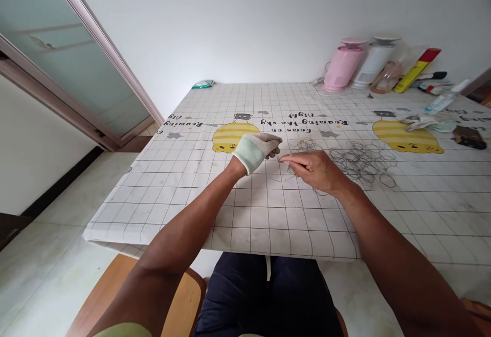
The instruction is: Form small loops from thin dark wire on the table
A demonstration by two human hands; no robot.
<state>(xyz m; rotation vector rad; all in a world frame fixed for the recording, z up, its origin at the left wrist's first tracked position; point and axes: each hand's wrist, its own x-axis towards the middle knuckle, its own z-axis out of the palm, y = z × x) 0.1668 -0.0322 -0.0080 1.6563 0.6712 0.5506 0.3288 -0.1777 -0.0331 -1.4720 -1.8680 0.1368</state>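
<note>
My left hand (258, 149), in a white knitted glove with greyish fingers, is closed in a pinch above the table. Facing it, a small gap away, my bare right hand (315, 169) pinches with thumb and forefinger. Thin dark wire (305, 145) curls out around the right hand, and fine strands of it run down toward the tabletop below both hands. The exact spot where the fingertips grip the strand is too fine to make out. Just right of my right hand lies a loose tangled heap of the same wire (362, 163).
A checked tablecloth (238, 224) with yellow cartoon prints covers the table. Along the wall stand a pink device (343, 66), a white one (373, 63) and a yellow-red box (417, 70). At right lie a spray bottle (447, 96), a glove (429, 122) and a dark brown object (468, 137).
</note>
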